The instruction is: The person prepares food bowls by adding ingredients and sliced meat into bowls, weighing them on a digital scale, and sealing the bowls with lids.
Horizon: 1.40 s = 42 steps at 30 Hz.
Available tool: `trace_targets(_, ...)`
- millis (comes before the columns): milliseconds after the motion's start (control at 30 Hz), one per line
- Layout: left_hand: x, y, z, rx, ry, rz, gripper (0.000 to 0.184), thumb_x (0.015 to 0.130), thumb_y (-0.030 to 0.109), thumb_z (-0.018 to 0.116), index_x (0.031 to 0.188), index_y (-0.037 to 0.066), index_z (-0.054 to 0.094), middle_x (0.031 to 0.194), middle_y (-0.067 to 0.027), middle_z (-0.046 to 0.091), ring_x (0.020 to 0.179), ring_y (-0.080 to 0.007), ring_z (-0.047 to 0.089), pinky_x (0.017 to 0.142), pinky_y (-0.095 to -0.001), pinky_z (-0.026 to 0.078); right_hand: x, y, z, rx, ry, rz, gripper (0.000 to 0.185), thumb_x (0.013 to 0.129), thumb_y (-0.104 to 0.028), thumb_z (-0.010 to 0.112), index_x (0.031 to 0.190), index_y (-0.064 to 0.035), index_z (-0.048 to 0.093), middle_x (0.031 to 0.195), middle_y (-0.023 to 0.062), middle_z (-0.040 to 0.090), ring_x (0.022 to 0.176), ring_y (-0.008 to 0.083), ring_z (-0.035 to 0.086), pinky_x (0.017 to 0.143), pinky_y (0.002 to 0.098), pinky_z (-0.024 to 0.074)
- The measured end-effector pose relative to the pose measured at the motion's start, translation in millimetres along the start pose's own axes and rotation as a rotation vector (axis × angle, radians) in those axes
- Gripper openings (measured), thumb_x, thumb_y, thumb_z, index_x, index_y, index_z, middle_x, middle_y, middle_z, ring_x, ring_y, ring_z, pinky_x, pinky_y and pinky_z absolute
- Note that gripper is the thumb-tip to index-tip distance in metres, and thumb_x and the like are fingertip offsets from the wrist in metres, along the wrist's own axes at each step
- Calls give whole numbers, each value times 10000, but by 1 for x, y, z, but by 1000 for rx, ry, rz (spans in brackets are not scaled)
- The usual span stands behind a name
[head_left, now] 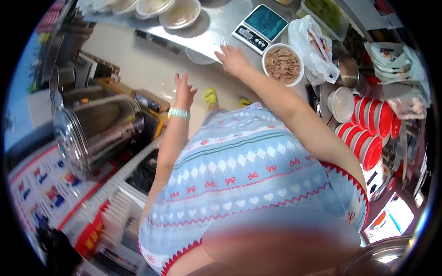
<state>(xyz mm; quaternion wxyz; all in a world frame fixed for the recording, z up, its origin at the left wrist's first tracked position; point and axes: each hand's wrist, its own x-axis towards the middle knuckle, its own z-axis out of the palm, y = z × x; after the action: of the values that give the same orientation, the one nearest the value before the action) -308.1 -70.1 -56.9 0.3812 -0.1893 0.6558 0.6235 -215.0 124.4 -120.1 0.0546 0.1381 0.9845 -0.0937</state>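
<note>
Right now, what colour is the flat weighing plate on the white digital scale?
The flat weighing plate is teal blue, seen in the head view.

No txt or nos. can be read. Small, illegible print is seen on scale point(260, 30) just beyond R hand point(233, 60), poster point(48, 193) & red pkg. point(91, 233), both L of L hand point(185, 94), nearer body.

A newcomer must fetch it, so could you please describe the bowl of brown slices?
On the metal counter, beside the digital scale and the white plastic bag, sits a white bowl. It is round and full of brown slices, unlike the rectangular green-filled tub.
</note>
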Motion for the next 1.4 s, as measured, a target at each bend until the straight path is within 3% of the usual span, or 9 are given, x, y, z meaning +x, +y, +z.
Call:
trace_targets(100,113,6,22,77,-288,184,562,913,225,528,1412,82,314,1383,-124,388,1221,-280,476,934,-354,441,0,-9,-4,-69,147,107,477,818,-218,611,1284,-168,522,1349,97,496,1275,281,445,1008,491,382)
trace_targets(200,104,28,30,-11,-539,488,510,880,125,478,1374,66,364,1337,-111,428,1155,-232,514,862,-313,458,-8,-15,-22,90,166,55,195,807,-201,625,991,-138,633,929,35,624,962,254,608,897,447,433)
trace_targets(333,94,67,6,600,-586,967,483,854,-17,519,1326,56,438,1301,-104,458,1183,-164,471,932,-326,449,-53,-35,-55,435,444,116,218,836,-202,625,1034,-111,623,936,65,634,881,266,622,814,394,479)
trace_targets(433,73,72,41,491,-1031,539,527,947,38,485,1441,83,308,1329,-123,465,1152,-195,526,960,-320,452,-88,-45,-79,1067,412,576,222,892,-167,594,1096,-82,610,908,68,647,780,227,629,705,335,501)
trace_targets(500,67,63,75,590,-1122,318,566,955,34,476,1468,85,243,1286,-141,500,1105,-213,572,931,-328,480,-111,-30,-61,1503,754,981,251,923,-125,563,1164,-58,588,905,68,663,738,169,628,661,295,500)
trace_targets(633,66,11,162,583,-1234,400,508,939,40,518,1407,31,322,1195,-134,577,1023,-179,591,850,-303,513,-159,12,-66,1206,931,1157,282,915,-96,570,1193,-52,577,906,64,658,749,126,618,673,277,502)
trace_targets(967,50,-30,239,688,-1021,663,306,912,90,611,1196,-21,583,1073,-89,661,892,-115,606,792,-240,492,-188,99,-47,496,917,1127,268,852,-109,617,1111,-55,652,963,119,665,779,210,651,728,308,515)
trace_targets(1100,41,-33,238,737,-893,473,270,912,126,621,1158,14,626,940,-25,666,749,-70,578,661,-218,480,-190,119,-37,573,871,1127,258,835,-119,632,1087,-81,669,967,125,668,814,241,658,751,329,518)
trace_targets(1400,33,-50,232,735,-745,530,255,927,175,609,1156,72,652,843,21,631,681,-26,527,583,-200,443,-208,150,-17,1739,592,1010,225,949,-166,569,1142,-56,606,936,14,658,828,108,601,724,248,477)
